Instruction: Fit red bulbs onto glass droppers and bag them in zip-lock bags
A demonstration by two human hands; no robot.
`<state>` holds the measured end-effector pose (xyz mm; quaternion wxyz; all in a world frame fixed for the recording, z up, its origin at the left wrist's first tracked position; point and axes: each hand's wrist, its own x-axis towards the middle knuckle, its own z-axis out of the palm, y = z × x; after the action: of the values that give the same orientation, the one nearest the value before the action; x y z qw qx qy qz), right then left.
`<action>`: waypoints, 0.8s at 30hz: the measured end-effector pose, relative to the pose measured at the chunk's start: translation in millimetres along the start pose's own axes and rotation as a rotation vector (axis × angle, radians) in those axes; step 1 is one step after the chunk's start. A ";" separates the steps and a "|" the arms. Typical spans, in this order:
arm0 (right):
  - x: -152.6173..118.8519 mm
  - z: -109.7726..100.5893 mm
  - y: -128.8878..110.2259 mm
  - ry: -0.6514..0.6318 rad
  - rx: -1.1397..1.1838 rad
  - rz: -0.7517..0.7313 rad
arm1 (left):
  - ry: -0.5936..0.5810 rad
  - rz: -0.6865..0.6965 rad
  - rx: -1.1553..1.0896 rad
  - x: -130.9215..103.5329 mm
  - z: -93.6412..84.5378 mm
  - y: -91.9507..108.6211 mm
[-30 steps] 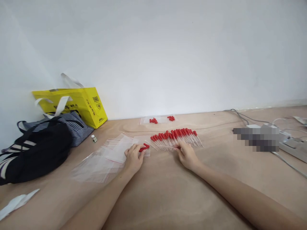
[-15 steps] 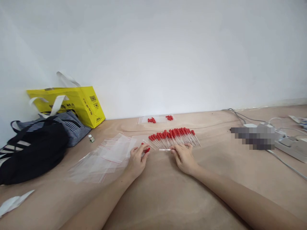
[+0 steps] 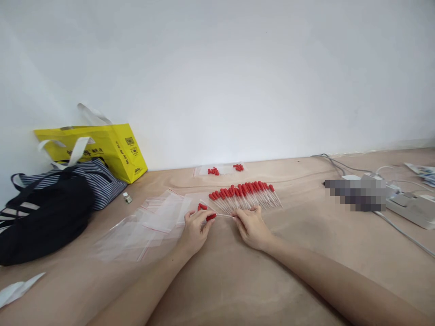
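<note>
The left hand [image 3: 196, 230] pinches a red bulb [image 3: 211, 217], with a second bulb [image 3: 202, 206] at its fingers. The right hand [image 3: 252, 229] pinches a slim clear tube [image 3: 224, 216] lying leftward, long axis crosswise, its tip at the held bulb; whether inside, I cannot tell. Just beyond, red-topped tubes [image 3: 243, 190] line the tabletop [image 3: 217, 280].

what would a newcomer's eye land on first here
Probably the yellow bag on the left, standing behind a striped bag and a black bag. Next, likely the row of red-topped droppers lying in the middle. Just in front of them, the left hand holds a red bulb, and the right hand pinches a thin clear tube.
</note>
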<state>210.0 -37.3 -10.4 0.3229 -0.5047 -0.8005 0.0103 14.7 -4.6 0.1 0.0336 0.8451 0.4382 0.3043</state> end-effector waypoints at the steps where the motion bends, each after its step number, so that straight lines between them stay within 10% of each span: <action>1: -0.1 -0.4 0.1 -0.003 0.001 -0.008 | 0.005 0.003 0.000 -0.2 0.3 0.0; 24: -4.3 -7.1 17.6 0.165 -0.484 -0.504 | 0.080 0.266 0.157 -9.8 -3.2 13.5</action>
<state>229.0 -34.4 -13.0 0.2500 -0.3525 -0.8504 -0.3003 18.5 -21.0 2.3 -0.0907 0.8829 0.3459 0.3042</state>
